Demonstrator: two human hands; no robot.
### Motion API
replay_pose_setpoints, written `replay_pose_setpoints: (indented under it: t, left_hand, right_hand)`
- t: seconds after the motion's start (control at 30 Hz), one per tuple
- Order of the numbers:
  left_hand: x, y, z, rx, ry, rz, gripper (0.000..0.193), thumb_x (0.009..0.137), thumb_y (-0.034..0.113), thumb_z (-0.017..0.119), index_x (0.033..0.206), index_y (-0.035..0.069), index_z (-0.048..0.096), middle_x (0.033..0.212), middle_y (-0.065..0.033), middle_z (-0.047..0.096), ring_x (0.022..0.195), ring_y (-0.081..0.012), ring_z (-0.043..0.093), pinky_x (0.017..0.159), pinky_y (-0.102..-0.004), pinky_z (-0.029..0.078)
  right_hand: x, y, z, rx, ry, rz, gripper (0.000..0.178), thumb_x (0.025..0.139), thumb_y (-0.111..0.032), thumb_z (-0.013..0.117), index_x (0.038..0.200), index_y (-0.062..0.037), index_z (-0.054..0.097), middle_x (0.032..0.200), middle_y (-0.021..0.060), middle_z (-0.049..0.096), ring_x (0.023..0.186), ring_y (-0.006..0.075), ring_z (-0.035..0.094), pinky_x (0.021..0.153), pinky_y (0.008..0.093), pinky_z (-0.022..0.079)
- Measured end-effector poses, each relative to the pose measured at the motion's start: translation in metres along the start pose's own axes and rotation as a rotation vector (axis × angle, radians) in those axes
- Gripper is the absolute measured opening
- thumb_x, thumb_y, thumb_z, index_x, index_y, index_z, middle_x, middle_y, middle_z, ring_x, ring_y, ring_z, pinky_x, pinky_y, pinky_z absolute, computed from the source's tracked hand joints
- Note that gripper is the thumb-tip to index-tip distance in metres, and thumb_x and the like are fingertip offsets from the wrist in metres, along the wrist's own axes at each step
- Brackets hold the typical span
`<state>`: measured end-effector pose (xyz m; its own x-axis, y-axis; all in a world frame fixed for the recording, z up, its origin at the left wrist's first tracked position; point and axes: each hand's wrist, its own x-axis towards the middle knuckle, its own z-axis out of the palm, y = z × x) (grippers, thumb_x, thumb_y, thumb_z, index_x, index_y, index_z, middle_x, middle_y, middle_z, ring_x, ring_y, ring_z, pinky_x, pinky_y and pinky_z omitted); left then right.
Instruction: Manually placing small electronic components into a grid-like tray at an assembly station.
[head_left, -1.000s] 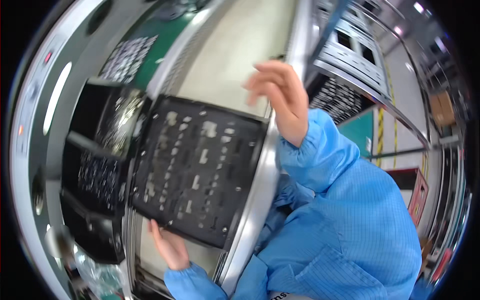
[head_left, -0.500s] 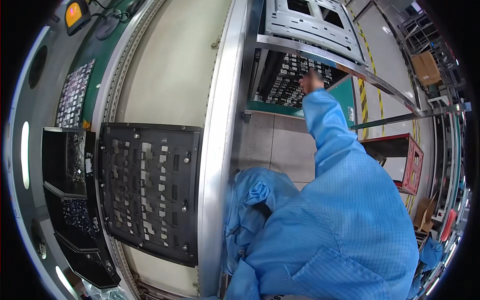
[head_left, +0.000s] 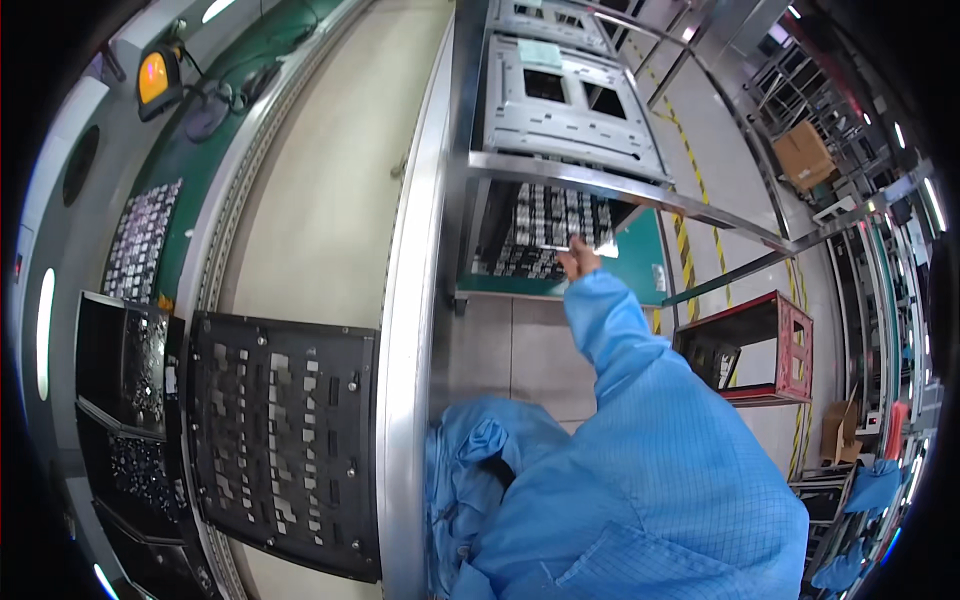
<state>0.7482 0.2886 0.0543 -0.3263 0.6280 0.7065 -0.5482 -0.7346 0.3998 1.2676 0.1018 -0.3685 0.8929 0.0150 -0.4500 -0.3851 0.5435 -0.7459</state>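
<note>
Reaching out ahead, my right hand pinches the near edge of a panel of small black and white pieces, perhaps a circuit board panel. That panel is tilted up inside a metal rack, above more such panels on a green shelf. Fingers on the far side of the edge are hidden. My left hand does not show; only crumpled blue sleeve cloth is visible on that side. To the left, a black fixture plate with rows of slots and light metal pieces lies on the conveyor line.
White metal plates with square cutouts rest on the rack's upper level. Its steel rail runs above my hand. Black bins stand beyond the conveyor, near another component panel. A red-edged box stands to the right.
My right hand has closed on the panel's near edge, and the panel has come up, tilted. The whole view has shifted, with the rack now lower and further left in the picture.
</note>
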Motion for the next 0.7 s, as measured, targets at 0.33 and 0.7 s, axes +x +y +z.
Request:
replay_pose_setpoints:
  t: [0.33, 0.7]
  left_hand:
    - [0.02, 0.024, -0.024, -0.04, -0.017, 0.062, 0.018, 0.094, 0.025, 0.042, 0.111, 0.028, 0.05, 0.102, 0.003, 0.04, 0.087, -0.0153, 0.041, 0.071, -0.0361, 0.039]
    - [0.042, 0.069, -0.065, 0.116, -0.02, 0.17, 0.019, 0.094, 0.027, 0.043, 0.112, 0.022, 0.046, 0.103, 0.0002, 0.039, 0.089, -0.0172, 0.042, 0.075, -0.0376, 0.039]
  right_hand:
    - [-0.182, 0.028, -0.117, 0.031, -0.379, 0.501, 0.029, 0.09, -0.008, 0.056, 0.119, -0.0032, 0.053, 0.116, 0.0074, 0.059, 0.111, 0.0228, 0.054, 0.103, 0.0357, 0.039]
    - [-0.22, -0.059, -0.018, -0.144, -1.422, 0.905, 0.078, 0.07, 0.004, 0.067, 0.139, -0.0004, 0.033, 0.136, 0.0189, 0.045, 0.125, 0.0304, 0.045, 0.102, 0.0446, 0.036]
